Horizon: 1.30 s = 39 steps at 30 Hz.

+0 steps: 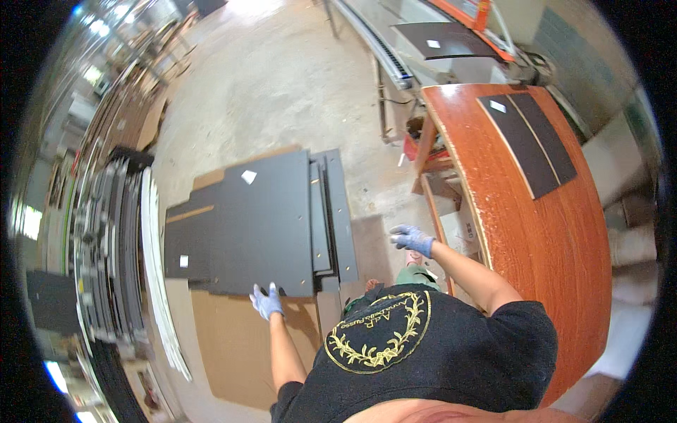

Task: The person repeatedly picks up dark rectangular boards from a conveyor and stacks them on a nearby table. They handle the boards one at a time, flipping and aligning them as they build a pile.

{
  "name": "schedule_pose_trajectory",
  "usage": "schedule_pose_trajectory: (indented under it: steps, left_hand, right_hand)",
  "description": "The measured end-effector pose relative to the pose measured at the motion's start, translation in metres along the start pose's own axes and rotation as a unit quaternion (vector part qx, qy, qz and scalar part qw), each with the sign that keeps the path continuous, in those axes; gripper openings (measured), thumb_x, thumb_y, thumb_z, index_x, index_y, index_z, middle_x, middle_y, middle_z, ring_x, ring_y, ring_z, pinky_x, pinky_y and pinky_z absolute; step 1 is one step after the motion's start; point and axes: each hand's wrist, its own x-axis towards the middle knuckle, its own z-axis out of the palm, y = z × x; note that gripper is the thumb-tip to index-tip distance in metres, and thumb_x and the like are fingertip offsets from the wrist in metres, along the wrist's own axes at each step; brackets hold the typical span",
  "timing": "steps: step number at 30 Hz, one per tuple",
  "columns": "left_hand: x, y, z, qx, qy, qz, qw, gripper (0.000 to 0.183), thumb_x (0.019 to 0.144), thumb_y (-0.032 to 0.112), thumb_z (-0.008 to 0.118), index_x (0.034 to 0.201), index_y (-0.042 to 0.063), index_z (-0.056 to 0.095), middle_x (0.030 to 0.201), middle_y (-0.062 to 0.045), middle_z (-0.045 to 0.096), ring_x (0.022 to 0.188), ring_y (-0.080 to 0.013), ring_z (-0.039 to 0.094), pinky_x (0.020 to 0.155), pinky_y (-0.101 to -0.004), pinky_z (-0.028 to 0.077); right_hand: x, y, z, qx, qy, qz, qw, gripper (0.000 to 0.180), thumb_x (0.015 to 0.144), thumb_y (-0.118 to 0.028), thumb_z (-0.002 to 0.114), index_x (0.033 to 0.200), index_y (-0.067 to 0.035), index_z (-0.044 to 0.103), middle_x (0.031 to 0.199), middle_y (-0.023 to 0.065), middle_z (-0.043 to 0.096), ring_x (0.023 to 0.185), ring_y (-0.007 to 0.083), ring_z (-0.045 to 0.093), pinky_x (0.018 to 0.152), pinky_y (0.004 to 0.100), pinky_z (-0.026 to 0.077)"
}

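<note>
A stack of dark grey board panels (259, 222) lies low in front of me on brown cardboard (248, 354). White labels are stuck on two of the panels, and small holes show near the right edges. My left hand (266, 301), in a pale blue work glove, is at the near edge of the top large panel with its fingers spread. Whether the fingertips touch the panel I cannot tell. My right hand (412, 239), gloved the same way, is held out between the stack and the wooden table, fingers apart and nothing in it.
Beside me on the right stands a reddish-brown wood-grain table (539, 275) bearing dark panel pieces (529, 143). Beyond it is a machine with an orange frame (478, 21) and another dark panel (444, 39). Stacked boards (113, 254) and white strips (156, 275) line the left.
</note>
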Motion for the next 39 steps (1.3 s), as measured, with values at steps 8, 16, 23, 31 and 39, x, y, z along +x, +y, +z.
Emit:
schedule_pose_trajectory:
  steps: [8,16,23,31,39]
  left_hand:
    - [-0.069,0.134,0.051,-0.152,0.008,0.215,0.965,0.046,0.071,0.017,0.064,0.114,0.009,0.049,0.13,-0.015,0.032,0.117,-0.0295,0.034,0.098,-0.0366,0.029]
    - [-0.088,0.241,0.115,-0.307,-0.08,0.261,0.912,0.038,0.071,0.011,0.063,0.108,0.004,0.053,0.121,-0.015,0.044,0.11,-0.0257,0.044,0.095,-0.0341,0.032]
    - [-0.117,0.231,0.127,-0.266,-0.1,0.215,0.934,0.038,0.071,0.013,0.064,0.106,0.004,0.054,0.115,-0.012,0.051,0.106,-0.0238,0.048,0.087,-0.0317,0.038]
    - [-0.114,0.259,0.13,-0.264,-0.148,0.186,0.935,0.033,0.074,0.009,0.063,0.105,0.003,0.054,0.1,-0.008,0.057,0.089,-0.0169,0.053,0.081,-0.0281,0.042]
    - [-0.125,0.434,0.195,-0.331,-0.393,0.276,0.812,0.051,0.076,0.009,0.061,0.122,0.003,0.039,0.121,-0.012,0.044,0.109,-0.0219,0.045,0.092,-0.0325,0.036]
  right_hand:
    - [-0.036,-0.039,-0.181,0.279,0.278,-0.024,0.919,0.03,0.081,-0.034,0.056,0.105,-0.018,0.049,0.087,-0.0012,0.058,0.063,0.0099,0.053,0.052,0.0278,0.044]
    - [0.072,-0.124,-0.351,0.358,0.262,-0.103,0.89,0.044,0.075,-0.038,0.061,0.111,-0.023,0.039,0.091,-0.0001,0.051,0.071,0.0157,0.05,0.063,0.0353,0.041]
    - [0.223,-0.193,-0.425,0.373,0.416,-0.042,0.828,0.065,0.068,-0.048,0.065,0.118,-0.014,0.041,0.122,0.0116,0.042,0.099,0.0262,0.047,0.072,0.0459,0.041]
    - [0.199,-0.157,-0.477,0.432,0.461,-0.102,0.768,0.029,0.076,-0.021,0.062,0.1,-0.01,0.05,0.096,0.008,0.052,0.083,0.0264,0.053,0.064,0.0415,0.047]
    - [-0.044,-0.06,-0.469,0.371,0.464,-0.078,0.801,0.022,0.079,-0.022,0.058,0.094,-0.007,0.054,0.089,0.0055,0.056,0.071,0.019,0.055,0.068,0.0321,0.047]
